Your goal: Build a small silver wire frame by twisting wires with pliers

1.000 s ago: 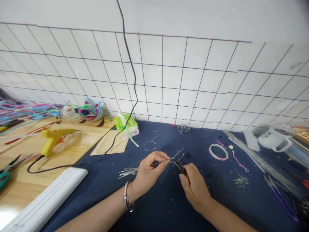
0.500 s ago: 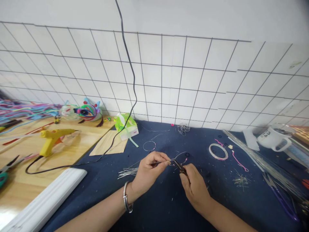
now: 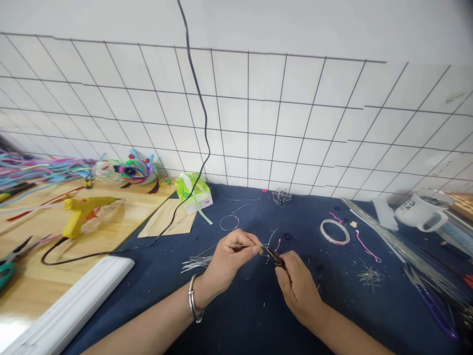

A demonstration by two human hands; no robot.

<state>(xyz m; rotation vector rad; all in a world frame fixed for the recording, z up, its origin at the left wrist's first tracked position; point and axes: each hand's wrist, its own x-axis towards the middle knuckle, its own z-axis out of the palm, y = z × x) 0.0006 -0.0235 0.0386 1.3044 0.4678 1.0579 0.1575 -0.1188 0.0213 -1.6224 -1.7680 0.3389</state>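
Note:
My left hand (image 3: 232, 254), with a silver bangle on its wrist, pinches a thin wire (image 3: 240, 245) between thumb and fingertips. My right hand (image 3: 298, 285) is wrapped round small dark pliers (image 3: 274, 256). The plier jaws meet the wire just right of my left fingertips. Fine wire ends and small pink tips (image 3: 279, 241) show around the jaws; whether they belong to the held wire I cannot tell. A bundle of cut wires (image 3: 195, 264) lies beside my left hand. Behind it rests a thin wire ring (image 3: 229, 223).
Left are a yellow glue gun (image 3: 79, 212) with a black cord, green-handled pliers (image 3: 11, 261) and a white bar (image 3: 74, 305). Right are a tape roll (image 3: 334, 232), wire scraps (image 3: 370, 277), long rods (image 3: 391, 241), purple scissors (image 3: 432, 303) and a white mug (image 3: 421, 212). A tangled wire ball (image 3: 281, 197) lies behind.
The plier jaws have shifted slightly left and down, nearer my left fingertips. A wire end that arched off to the right now points up more steeply. Both hands keep their grips.

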